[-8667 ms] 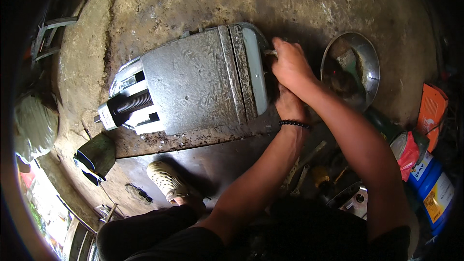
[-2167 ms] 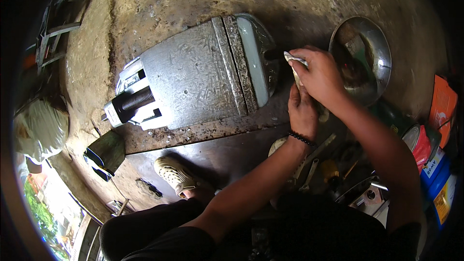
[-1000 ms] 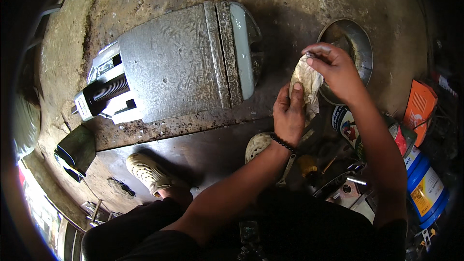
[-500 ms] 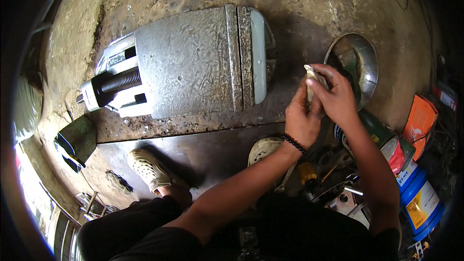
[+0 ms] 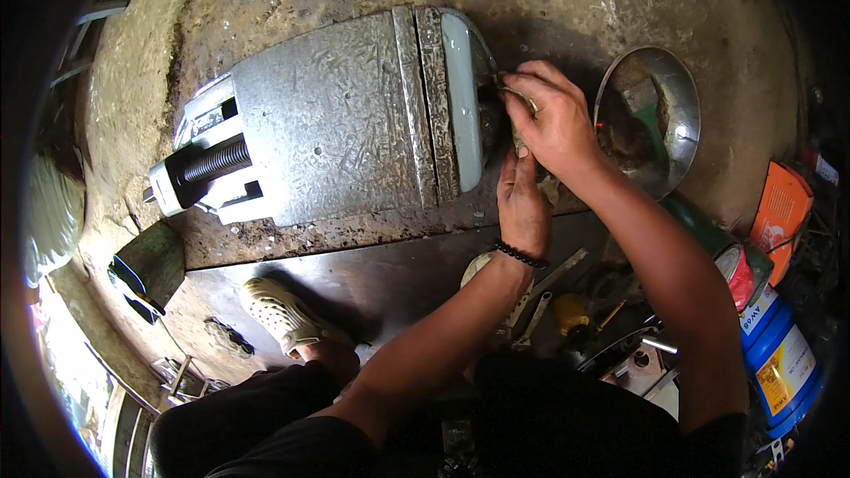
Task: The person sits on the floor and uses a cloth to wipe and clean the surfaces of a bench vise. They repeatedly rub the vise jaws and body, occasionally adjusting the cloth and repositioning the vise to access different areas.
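My right hand (image 5: 556,119) is closed just beyond the right end of a large steel vise (image 5: 319,124), its fingertips pinching something small and pale that is mostly covered. Below it my left hand (image 5: 524,217), with a black bead bracelet (image 5: 521,256) at the wrist, has its fingers raised and pressed together near the right hand's heel. Whatever lies in the left fingers is hidden. The vise lies on its side-to-side length, with a threaded screw (image 5: 212,162) at the left and a pale blue-grey end (image 5: 462,106) nearest my hands.
To the right of my hands is a round metal pan (image 5: 684,128) with dark and green things inside. An orange plastic piece (image 5: 779,212) and a blue bucket (image 5: 784,372) stand farther right. Wrenches (image 5: 533,319) and other tools lie near my feet. A dark cut can (image 5: 150,265) sits at left.
Both hands have moved left from beside the pan to the vise's right end. The pale piece that showed between them is now mostly hidden. The view has shifted slightly.
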A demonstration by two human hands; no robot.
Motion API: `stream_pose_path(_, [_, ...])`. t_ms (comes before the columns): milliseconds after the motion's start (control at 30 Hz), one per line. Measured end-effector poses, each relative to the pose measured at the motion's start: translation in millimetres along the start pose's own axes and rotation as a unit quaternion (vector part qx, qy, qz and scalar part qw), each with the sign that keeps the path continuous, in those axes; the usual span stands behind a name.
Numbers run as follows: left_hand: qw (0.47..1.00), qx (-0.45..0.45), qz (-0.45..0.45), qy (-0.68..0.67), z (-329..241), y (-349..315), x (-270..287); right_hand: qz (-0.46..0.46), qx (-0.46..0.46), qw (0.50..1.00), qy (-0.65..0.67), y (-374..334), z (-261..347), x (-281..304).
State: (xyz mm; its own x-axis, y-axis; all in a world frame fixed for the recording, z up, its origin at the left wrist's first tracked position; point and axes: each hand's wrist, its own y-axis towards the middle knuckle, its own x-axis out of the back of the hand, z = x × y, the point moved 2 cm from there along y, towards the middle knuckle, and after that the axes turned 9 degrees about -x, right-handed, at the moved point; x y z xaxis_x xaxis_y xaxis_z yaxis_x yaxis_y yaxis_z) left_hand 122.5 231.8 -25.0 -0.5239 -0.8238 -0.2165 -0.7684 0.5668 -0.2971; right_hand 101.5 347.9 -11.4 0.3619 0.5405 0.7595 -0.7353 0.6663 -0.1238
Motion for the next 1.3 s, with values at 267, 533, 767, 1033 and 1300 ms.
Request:
stream_pose_path(267, [0.999, 0.038, 0.002, -0.02, 4, -3, 3, 0.049, -0.057, 0.995, -0.068, -4, 1, -7])
stream_pose_path(533, [0.992, -0.041, 0.057, 0.108, 0, -4, 8, 0.147, -0.15, 0.973, -0.094, -14, 14, 0])
stream_pose_path(767, [0.99, -0.018, 0.022, 0.139, -4, -4, 11, 0.077, -0.127, 0.986, -0.075, -8, 12, -14])
stream_pose_path(1033, [0.994, -0.038, -0.004, 0.1, -17, -6, 4, 0.082, -0.153, 0.983, -0.062, -7, 17, -12])
stream_pose_path(1300, [0.996, -0.024, 0.0, 0.082, -10, -10, 6, 0.103, -0.182, 0.977, -0.032, -8, 15, -12])
